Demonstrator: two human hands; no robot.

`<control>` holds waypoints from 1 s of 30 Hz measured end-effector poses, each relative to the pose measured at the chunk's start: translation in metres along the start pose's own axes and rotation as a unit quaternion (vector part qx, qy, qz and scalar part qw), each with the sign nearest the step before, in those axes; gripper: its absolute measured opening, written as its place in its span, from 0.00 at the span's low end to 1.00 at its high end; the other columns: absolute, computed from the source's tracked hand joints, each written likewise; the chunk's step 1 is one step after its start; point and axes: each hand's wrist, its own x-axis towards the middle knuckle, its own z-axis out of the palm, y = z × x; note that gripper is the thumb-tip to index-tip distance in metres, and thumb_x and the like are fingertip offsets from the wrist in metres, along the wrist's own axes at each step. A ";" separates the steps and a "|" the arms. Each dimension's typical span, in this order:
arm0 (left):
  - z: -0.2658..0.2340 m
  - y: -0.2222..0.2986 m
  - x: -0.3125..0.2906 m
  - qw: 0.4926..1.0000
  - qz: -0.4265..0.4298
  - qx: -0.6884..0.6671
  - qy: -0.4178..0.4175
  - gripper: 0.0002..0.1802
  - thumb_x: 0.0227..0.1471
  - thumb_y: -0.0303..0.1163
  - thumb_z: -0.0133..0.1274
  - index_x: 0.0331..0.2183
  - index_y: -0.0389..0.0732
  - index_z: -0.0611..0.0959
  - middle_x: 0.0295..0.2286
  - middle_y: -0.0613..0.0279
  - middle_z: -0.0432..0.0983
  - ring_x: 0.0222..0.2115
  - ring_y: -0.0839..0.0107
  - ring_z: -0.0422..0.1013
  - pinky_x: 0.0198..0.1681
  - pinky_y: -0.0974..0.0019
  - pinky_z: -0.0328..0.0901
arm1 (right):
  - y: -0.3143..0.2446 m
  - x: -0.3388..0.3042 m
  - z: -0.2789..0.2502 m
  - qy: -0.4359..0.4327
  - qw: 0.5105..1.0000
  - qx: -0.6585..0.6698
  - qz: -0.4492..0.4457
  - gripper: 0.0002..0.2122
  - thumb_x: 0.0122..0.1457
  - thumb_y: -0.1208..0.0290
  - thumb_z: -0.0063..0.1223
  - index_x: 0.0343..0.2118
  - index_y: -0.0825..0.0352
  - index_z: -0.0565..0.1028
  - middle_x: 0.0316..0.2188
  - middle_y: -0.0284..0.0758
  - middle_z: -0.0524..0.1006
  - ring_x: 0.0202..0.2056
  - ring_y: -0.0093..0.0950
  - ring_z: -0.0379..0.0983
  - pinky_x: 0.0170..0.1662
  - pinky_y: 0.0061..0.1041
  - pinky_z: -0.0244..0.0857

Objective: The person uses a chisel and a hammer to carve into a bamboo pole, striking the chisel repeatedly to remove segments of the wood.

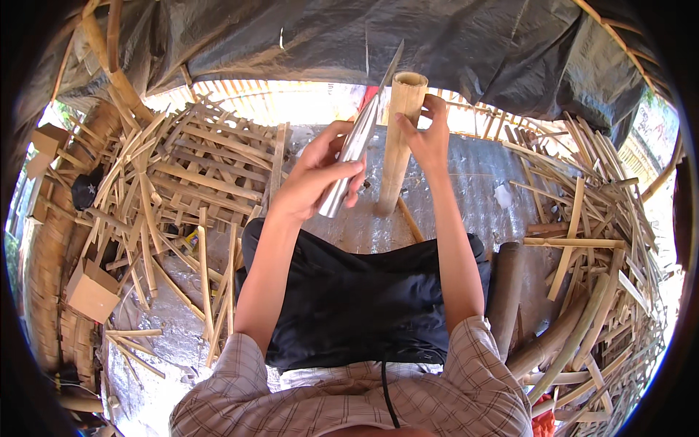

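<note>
My left hand [318, 173] is wrapped round the shiny tubular metal handle of a long pointed knife [360, 135]. Its tip rises to the upper right, close beside the mouth of a bamboo tube [397, 149]. That tube is pale and hollow and stands nearly upright, its lower end down on the grey sheet in front of my crossed legs. Near the tube's top, my right hand [428, 136] grips it from the right, thumb on the near side and fingers partly hidden behind. Knife and tube look apart, though their tops are close.
Bamboo strips [211, 164] lie heaped on the left, and another pile of strips [593, 197] fills the right. A thick bamboo pole [504, 291] rests by my right knee. Two cardboard boxes, including an open one [93, 290], sit at far left. A dark tarp [306, 44] hangs ahead.
</note>
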 end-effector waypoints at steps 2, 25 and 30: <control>0.001 -0.004 0.006 0.995 0.052 0.085 0.032 0.27 0.52 0.21 0.60 0.52 0.34 0.70 0.33 0.57 0.72 0.24 0.75 0.73 0.18 0.71 0.67 | -0.002 -0.001 -0.001 -0.003 1.000 0.007 0.002 0.26 0.49 0.69 0.69 0.49 0.71 0.68 0.46 0.46 0.78 0.47 0.40 0.77 0.49 0.38 0.71; 0.004 -0.026 -0.001 0.957 0.016 0.283 0.067 0.17 0.60 0.25 0.51 0.47 0.38 0.63 0.17 0.62 0.70 0.10 0.74 0.66 0.11 0.68 0.57 | -0.009 -0.011 -0.004 0.006 1.000 0.009 0.009 0.27 0.45 0.68 0.73 0.46 0.72 0.71 0.43 0.45 0.79 0.44 0.40 0.79 0.47 0.37 0.73; 0.011 -0.020 -0.004 0.941 0.016 0.327 0.082 0.17 0.59 0.26 0.51 0.46 0.38 0.64 0.14 0.63 0.67 0.09 0.74 0.64 0.12 0.66 0.56 | -0.011 -0.012 -0.006 0.013 1.000 0.004 0.009 0.27 0.45 0.68 0.74 0.45 0.72 0.71 0.42 0.44 0.79 0.43 0.39 0.79 0.46 0.36 0.73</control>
